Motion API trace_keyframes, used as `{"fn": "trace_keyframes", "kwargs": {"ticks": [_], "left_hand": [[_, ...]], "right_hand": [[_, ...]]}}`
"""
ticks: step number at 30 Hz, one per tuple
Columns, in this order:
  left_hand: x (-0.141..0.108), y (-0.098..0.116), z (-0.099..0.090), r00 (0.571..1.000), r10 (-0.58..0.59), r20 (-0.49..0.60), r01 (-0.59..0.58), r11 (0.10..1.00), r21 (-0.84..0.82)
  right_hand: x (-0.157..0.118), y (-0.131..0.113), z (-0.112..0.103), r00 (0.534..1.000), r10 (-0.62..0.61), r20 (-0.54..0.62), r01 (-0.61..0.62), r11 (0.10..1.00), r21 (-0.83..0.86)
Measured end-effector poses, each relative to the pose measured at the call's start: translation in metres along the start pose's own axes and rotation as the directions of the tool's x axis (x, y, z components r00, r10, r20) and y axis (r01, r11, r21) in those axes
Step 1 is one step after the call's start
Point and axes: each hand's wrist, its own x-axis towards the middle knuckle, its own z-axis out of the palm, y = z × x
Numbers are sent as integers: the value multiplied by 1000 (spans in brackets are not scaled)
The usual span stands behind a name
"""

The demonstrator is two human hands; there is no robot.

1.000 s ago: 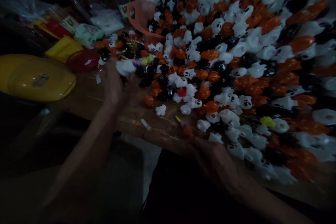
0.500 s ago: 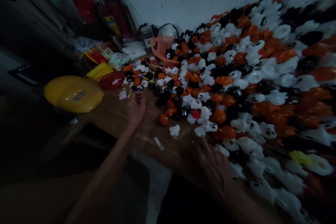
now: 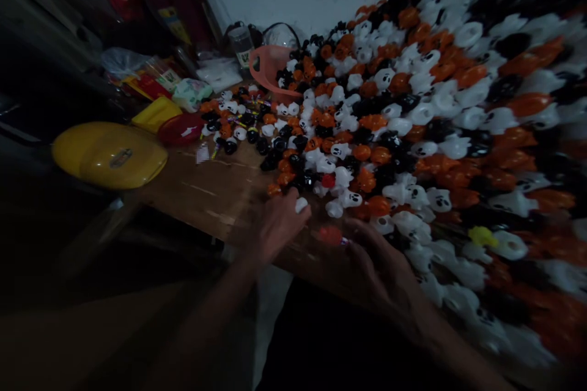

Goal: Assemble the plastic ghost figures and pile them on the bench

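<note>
Writing: the clear jar (image 3: 241, 46), just left of the coral plastic basket (image 3: 260, 68), has a pale label, too dim to read. The badge on the yellow shell (image 3: 96, 153), left of the basket and nearer you, is also illegible.

Change against half a second ago: your left hand (image 3: 282, 225) has left the white slip (image 3: 202, 153) for a white ghost piece (image 3: 301, 204), toward you from the basket; thumb and forefinger are closed on it. A red-ended stick (image 3: 331, 236), then mostly hidden, now shows at the fingertips of your right hand (image 3: 385, 266), also toward you from the basket. You cannot tell here whether those fingers clamp it; the red end is blurred.

Materials: glossy, rounded, hollow-looking pieces in white, orange and black form the heap (image 3: 420, 113) right of the basket. The wooden tabletop (image 3: 197, 192) is scuffed.
</note>
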Motion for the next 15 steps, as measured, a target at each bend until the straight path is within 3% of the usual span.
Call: {"fn": "trace_keyframes", "kwargs": {"ticks": [1, 2, 3, 4, 5, 6, 8, 10, 15], "left_hand": [[-3, 4, -1, 1000, -19, 2, 19, 976, -218], [-6, 9, -1, 998, -51, 33, 60, 869, -490], [-10, 15, -1, 992, -83, 93, 125, 656, -744], [-13, 21, 1, 980, -103, 172, 199, 381, -903], [-16, 28, 4, 961, -110, 252, 265, 127, -956], [-19, 34, 8, 942, -118, 314, 308, -69, -949], [-21, 44, 18, 913, -162, 376, 323, -279, -904], [-21, 49, 26, 896, -243, 371, 286, -323, -902], [-22, 45, 36, 862, -474, 181, 167, -73, -983]], "right_hand": [[-2, 1, 1, 1000, -21, -17, 21, 1000, 10], [-2, 1, 2, 998, -44, -43, 44, 999, 6], [-2, 1, 3, 996, -60, -63, 60, 998, -8], [-1, -1, 5, 995, -71, -74, 69, 997, -26], [1, -2, 7, 993, -83, -82, 79, 996, -45], [2, -3, 8, 991, -97, -92, 91, 993, -70], [5, -4, 11, 981, -154, -120, 137, 981, -140], [6, -2, 12, 970, -202, -133, 170, 961, -217], [7, 3, 11, 971, -208, -121, 164, 939, -301]]}}
